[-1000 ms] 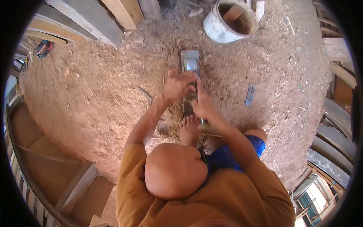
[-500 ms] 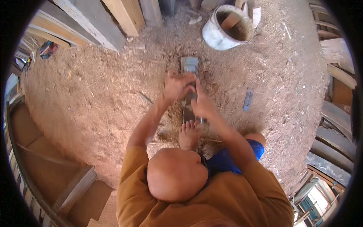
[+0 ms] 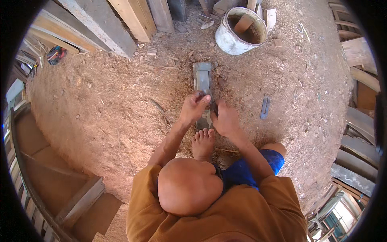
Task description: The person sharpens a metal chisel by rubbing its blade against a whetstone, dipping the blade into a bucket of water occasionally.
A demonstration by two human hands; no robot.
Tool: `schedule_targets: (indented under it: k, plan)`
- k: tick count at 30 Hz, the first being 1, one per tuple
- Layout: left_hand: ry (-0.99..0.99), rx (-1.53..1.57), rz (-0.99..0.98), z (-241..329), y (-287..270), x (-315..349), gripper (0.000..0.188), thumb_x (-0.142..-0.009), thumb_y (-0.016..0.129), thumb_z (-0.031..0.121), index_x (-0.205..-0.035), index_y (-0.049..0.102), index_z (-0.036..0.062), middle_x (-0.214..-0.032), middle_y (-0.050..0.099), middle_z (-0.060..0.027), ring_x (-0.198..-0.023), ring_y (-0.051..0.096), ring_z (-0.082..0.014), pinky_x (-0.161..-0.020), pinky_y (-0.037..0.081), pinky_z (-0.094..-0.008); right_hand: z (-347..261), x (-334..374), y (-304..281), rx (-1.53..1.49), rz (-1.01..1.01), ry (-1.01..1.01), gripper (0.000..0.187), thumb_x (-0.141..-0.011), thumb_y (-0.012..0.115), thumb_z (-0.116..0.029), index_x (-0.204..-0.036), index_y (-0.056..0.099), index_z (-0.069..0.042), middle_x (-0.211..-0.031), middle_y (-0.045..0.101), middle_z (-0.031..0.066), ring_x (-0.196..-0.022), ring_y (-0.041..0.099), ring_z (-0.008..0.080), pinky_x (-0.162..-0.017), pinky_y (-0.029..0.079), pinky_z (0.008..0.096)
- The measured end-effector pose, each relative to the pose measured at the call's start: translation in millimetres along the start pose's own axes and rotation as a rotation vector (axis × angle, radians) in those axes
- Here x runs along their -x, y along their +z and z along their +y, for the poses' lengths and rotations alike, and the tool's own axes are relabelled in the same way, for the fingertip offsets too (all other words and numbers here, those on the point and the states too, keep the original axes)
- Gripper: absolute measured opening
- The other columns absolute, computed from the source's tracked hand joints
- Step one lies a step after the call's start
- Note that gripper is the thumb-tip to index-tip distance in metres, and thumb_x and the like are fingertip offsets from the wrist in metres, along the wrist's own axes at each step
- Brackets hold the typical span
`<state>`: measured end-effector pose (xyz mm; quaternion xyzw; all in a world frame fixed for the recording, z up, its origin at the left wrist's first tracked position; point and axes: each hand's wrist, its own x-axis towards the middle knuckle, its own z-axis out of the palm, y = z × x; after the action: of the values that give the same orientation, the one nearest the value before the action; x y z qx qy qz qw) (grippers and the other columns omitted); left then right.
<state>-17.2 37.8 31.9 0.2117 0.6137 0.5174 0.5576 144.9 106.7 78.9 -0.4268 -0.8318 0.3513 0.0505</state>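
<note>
A grey sharpening stone [image 3: 203, 76] lies lengthwise on a narrow board [image 3: 204, 120] on the ground. My bare foot [image 3: 202, 142] rests on the board's near end. My right hand [image 3: 226, 119] is closed around a dark flat blade [image 3: 214, 107] at the right side of the board. From the left, my left hand [image 3: 193, 109] is closed over the blade's far end at the stone's near part, thumb on top. My fingers hide most of the blade, so its full shape does not show. A slotted dark metal plate [image 3: 265, 107] lies to the right.
A white bucket [image 3: 238, 44] with a brown block inside stands beyond the stone, to the right. Upright timbers [image 3: 135, 20] are at the far left. Wood shavings cover the ground. Curved wooden pieces [image 3: 358, 139] line the right edge, and a brown wooden frame [image 3: 82, 201] is at lower left.
Both hands have drawn back toward me along the stone, uncovering more of its far part. The left thumb now lies over the blade. The foot has stayed in place.
</note>
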Motion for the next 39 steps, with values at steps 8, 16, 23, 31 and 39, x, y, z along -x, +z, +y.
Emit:
schedule_targets:
  k: [8, 16, 23, 31, 39]
  plan:
    - [-0.156, 0.449, -0.061, -3.8, -19.9, -13.7, 0.023, -0.106, 0.066, 0.019, -0.115, 0.07, -0.0022, -0.103, 0.077, -0.0099, -0.094, 0.075, -0.0172, -0.082, 0.064, -0.034, 19.4, 3.8, 9.3, -0.152, -0.059, -0.053, 0.063, -0.095, 0.065, -0.021, -0.153, 0.041, -0.009, -0.093, 0.07, 0.0309, -0.084, 0.068, 0.0519, -0.076, 0.053, 0.0605]
    - [-0.137, 0.392, 0.024, -7.3, -46.4, -32.1, 0.026, -0.105, 0.068, 0.021, -0.118, 0.07, -0.0014, -0.101, 0.077, -0.009, -0.091, 0.075, -0.018, -0.081, 0.063, -0.0345, 35.4, 4.7, 1.2, -0.172, -0.225, -0.096, 0.067, -0.1, 0.059, -0.019, -0.162, 0.035, -0.014, -0.099, 0.072, 0.0299, -0.083, 0.069, 0.0521, -0.075, 0.054, 0.0585]
    - [0.426, -0.666, 0.229, 34.9, -43.1, -42.7, 0.048, -0.097, 0.073, 0.021, -0.136, 0.062, -0.0045, -0.124, 0.071, -0.0208, -0.118, 0.067, -0.032, -0.105, 0.053, -0.0452, 45.5, -37.9, 8.7, -0.352, -0.208, 0.038, 0.059, -0.103, 0.052, -0.011, -0.161, 0.04, -0.012, -0.111, 0.072, 0.0298, -0.096, 0.07, 0.0511, -0.085, 0.055, 0.0531]
    - [0.762, -1.397, -0.113, 1.9, -15.6, -54.3, 0.075, -0.088, 0.072, 0.027, -0.15, 0.047, -0.0075, -0.159, 0.045, -0.0236, -0.153, 0.037, -0.0386, -0.127, 0.028, -0.051, 60.2, -75.0, 54.3, -0.359, 0.071, -0.164, 0.06, -0.105, 0.049, -0.011, -0.163, 0.035, -0.011, -0.097, 0.068, 0.0333, -0.089, 0.067, 0.0534, -0.08, 0.054, 0.0539]
    - [0.7, -1.333, -0.12, -11.6, -17.3, -27.4, 0.07, -0.089, 0.07, 0.026, -0.148, 0.049, -0.0058, -0.16, 0.045, -0.0211, -0.152, 0.039, -0.0377, -0.126, 0.029, -0.0507, 45.5, -51.3, 37.4, -0.177, -0.216, 0.043, 0.068, -0.1, 0.051, -0.007, -0.165, 0.03, -0.009, -0.092, 0.066, 0.035, -0.085, 0.067, 0.0528, -0.077, 0.054, 0.0541]
